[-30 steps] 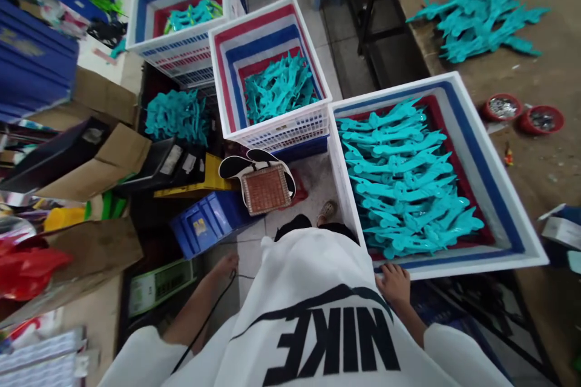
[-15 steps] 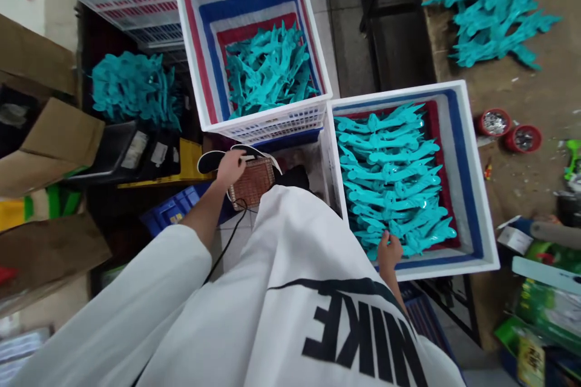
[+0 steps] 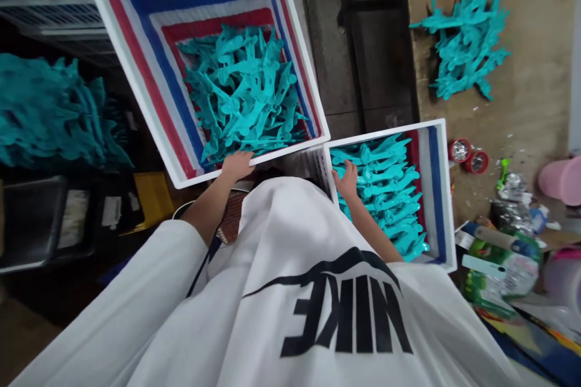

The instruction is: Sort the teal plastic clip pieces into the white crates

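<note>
My left hand (image 3: 238, 166) is closed on the near rim of a white plastic crate (image 3: 290, 146). A red, white and blue striped lining covers the inside of that crate, and a jumbled heap of turquoise plastic parts (image 3: 245, 84) lies in it. My right hand (image 3: 347, 181) is open with fingers apart, by the left rim of a second lined crate (image 3: 449, 205). Nothing shows in its grasp. Under and beyond it, turquoise parts (image 3: 390, 181) lie in stacked rows inside that crate.
More turquoise parts (image 3: 54, 112) are piled at left, above black bins (image 3: 31, 224). The worktable (image 3: 535, 30) at right bears a turquoise pile (image 3: 472, 42), two red cups of small metal pieces (image 3: 467, 156) and a pink container (image 3: 563, 180). A brown woven seat (image 3: 231, 217) is partly hidden below me.
My left hand has gone from above the woven seat to the left crate's rim. My right hand has moved from the right crate's near edge up to its left side. The view has shifted.
</note>
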`<action>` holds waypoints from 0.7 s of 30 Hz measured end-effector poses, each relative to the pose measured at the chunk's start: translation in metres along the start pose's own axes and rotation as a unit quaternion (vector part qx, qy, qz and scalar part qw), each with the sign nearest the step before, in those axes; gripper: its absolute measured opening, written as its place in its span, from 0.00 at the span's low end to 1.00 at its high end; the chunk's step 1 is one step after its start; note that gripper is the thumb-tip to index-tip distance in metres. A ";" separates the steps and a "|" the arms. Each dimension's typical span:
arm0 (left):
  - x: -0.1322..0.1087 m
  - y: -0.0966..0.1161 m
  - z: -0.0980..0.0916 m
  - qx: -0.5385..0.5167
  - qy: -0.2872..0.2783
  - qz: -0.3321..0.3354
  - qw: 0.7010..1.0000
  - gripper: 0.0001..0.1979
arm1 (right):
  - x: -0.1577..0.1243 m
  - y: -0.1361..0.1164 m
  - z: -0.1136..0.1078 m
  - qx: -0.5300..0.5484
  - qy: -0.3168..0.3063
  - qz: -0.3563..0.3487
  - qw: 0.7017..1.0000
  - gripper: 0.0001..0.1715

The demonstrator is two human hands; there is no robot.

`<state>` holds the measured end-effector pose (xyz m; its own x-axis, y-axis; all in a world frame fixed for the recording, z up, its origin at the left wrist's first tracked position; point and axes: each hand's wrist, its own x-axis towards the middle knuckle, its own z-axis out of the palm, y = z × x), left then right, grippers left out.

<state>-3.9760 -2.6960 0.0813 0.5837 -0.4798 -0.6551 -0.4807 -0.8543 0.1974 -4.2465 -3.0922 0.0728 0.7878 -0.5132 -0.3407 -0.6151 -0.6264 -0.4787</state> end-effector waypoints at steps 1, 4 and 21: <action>0.002 -0.003 0.002 -0.008 -0.020 -0.003 1.000 0.30 | 0.013 -0.008 0.000 -0.015 -0.016 0.008 1.000 0.46; 0.000 -0.009 0.006 -0.035 -0.035 0.000 0.999 0.27 | 0.037 -0.028 -0.008 -0.084 -0.091 0.060 0.991 0.49; -0.024 -0.014 0.014 -0.096 -0.003 0.021 0.995 0.29 | 0.036 -0.060 -0.034 -0.150 -0.193 0.142 0.959 0.33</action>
<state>-3.9930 -2.6699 0.0838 0.5622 -0.5151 -0.6470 -0.3709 -0.8563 0.3594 -4.1822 -3.0930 0.1165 0.5050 -0.4692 -0.7245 -0.7430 -0.6635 -0.0882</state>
